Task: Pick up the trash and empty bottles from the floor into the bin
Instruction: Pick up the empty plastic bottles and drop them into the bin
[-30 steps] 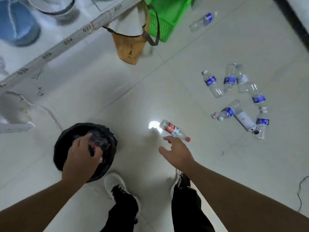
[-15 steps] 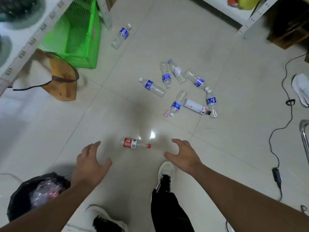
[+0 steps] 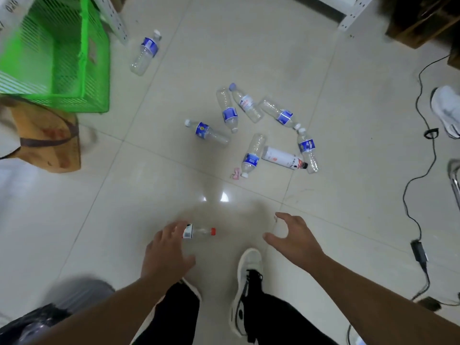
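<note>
Pale glossy floor tiles [image 3: 323, 78] fill our view. At far left we note a green basket [image 3: 57, 58] and a tan bag [image 3: 47, 140]; at lower left, the black-lined bin [image 3: 29, 324], blurred.

Left hand [image 3: 165, 252]: fingers spread and straight, holding nothing; fingertips overlap the base end of a red-capped bottle [image 3: 199, 231]. We cannot tell whether they touch it. This bottle lies on the floor, long axis left-right, cap pointing right.

Beyond, a lone blue-labelled bottle [image 3: 145, 53] lies near the basket, cap pointing away from us. Centre: a cluster of clear bottles [image 3: 251, 135] lying flat at mixed angles, plus a white bottle [image 3: 283, 158] with its dark cap toward the right, and a pink scrap [image 3: 236, 173].

Right hand [image 3: 295, 240]: fingers apart, loosely curved, empty, above the floor right of the red-capped bottle.

Far right: a black cable [image 3: 420, 170].
</note>
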Demonstrator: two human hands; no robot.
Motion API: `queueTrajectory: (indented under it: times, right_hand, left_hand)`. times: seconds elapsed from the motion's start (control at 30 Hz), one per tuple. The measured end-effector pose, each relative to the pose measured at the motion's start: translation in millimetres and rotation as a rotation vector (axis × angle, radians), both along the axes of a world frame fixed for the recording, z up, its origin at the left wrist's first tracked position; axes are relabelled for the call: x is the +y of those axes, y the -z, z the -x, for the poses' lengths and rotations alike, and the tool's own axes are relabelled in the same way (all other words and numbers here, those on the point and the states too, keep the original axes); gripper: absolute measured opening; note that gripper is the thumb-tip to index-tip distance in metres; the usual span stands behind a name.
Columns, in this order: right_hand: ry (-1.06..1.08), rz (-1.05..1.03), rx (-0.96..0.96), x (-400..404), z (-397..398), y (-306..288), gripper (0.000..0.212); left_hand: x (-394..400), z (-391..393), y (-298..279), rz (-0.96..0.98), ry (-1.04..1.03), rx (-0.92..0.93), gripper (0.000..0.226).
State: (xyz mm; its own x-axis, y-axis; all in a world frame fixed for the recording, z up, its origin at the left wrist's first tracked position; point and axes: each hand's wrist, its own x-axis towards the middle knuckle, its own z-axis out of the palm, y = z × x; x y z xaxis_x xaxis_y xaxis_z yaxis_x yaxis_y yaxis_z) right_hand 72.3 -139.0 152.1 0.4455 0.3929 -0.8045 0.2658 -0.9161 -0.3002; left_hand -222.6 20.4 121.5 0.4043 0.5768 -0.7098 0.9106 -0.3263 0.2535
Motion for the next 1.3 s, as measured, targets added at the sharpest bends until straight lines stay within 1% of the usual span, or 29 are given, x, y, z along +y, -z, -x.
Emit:
queueTrajectory:
  times: [0.1,0.23,0.33,0.4,0.47,0.5,0.6,0.67,0.83,0.93,1.0,1.13,1.2,1.3]
  right_hand:
    - [0.039,-0.001,-0.009,5.2,-4.6,64.5,0.090]
    - [0.024,-0.014,0.000,12.3,-12.4,178.0,0.095]
    - [0.005,-0.030,0.006,17.0,-23.3,256.0,0.093]
    - [-0.005,-0.046,0.001,17.2,-33.6,290.2,0.085]
    - [-0.036,-0.045,0.007,14.8,-45.0,304.2,0.079]
    - [-0.033,-0.040,0.010,13.9,-51.4,302.3,0.078]
    - [0.029,-0.046,0.009,13.2,-70.4,271.8,0.074]
    - [0.051,-0.059,0.001,11.5,-88.5,229.9,0.074]
    - [0.078,-0.055,-0.012,14.7,-135.0,107.8,0.084]
    - [0.104,-0.041,-0.018,21.2,-160.6,46.8,0.091]
    - [0.106,-0.038,-0.017,26.5,-175.5,15.7,0.095]
    - [0.076,-0.017,-0.029,41.9,-204.1,-21.4,0.098]
    - [0.064,0.006,-0.051,51.5,-213.6,-27.4,0.098]
    - [0.044,0.035,-0.075,68.6,-221.6,-23.0,0.099]
  left_hand:
    - [6.9,-1.2,72.8,-0.034,0.126,0.019,0.097]
    - [2.0,-6.7,188.2,-0.056,0.242,0.076,0.098]
    - [-4.9,-7.8,263.1,-0.067,0.399,0.127,0.098]
    - [-10.1,-8.4,291.3,-0.078,0.466,0.150,0.085]
    - [-15.1,-9.8,300.2,-0.103,0.487,0.190,0.067]
    - [-14.0,-12.8,296.6,-0.115,0.485,0.216,0.063]
    - [-6.5,-26.4,263.3,-0.099,0.409,0.219,0.071]
    - [-0.3,-45.3,221.7,-0.121,0.347,0.170,0.074]
    - [28.0,-98.1,112.1,-0.193,0.132,0.155,0.077]
    - [49.2,-135.2,53.7,-0.165,-0.033,0.159,0.082]
    - [65.3,-159.3,21.8,-0.166,-0.103,0.148,0.084]
    - [98.9,-202.5,-20.3,-0.151,-0.183,0.091,0.075]
    - [119.1,-220.6,-26.5,-0.142,-0.186,0.047,0.071]
    - [148.9,-242.6,-19.4,-0.105,-0.163,-0.017,0.070]
